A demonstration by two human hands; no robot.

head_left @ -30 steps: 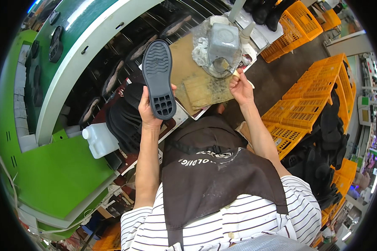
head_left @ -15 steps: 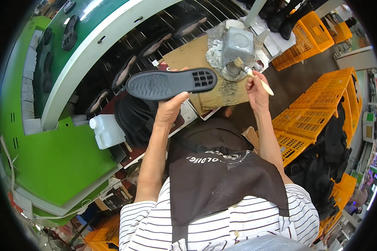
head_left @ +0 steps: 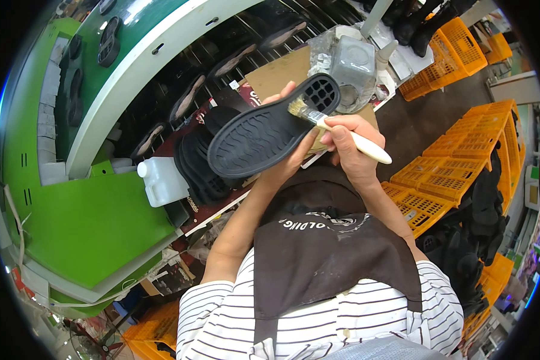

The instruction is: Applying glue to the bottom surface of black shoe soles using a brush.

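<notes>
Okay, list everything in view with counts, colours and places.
Shoe sole: one, black, centre.
Brush: one, cream-handled, over the sole.
Stacked soles: several, black, left of centre.
Jug: one, whitish, left.
Container: one, clear, beyond the brush.
Nozzle bottle: one, pale, right of the container.
Cardboard: count unclear, brown, beside the container.
Crates: several, orange, mostly right.
Boots: several, black, top right.
Machine: one, green, left.
Shoe parts: several, dark, upper centre.
Apron: one, brown, bottom.
Shirt: one, striped white, bottom.
Left hand: one, bare, holding the sole.
Right hand: one, bare, holding the brush.
</notes>
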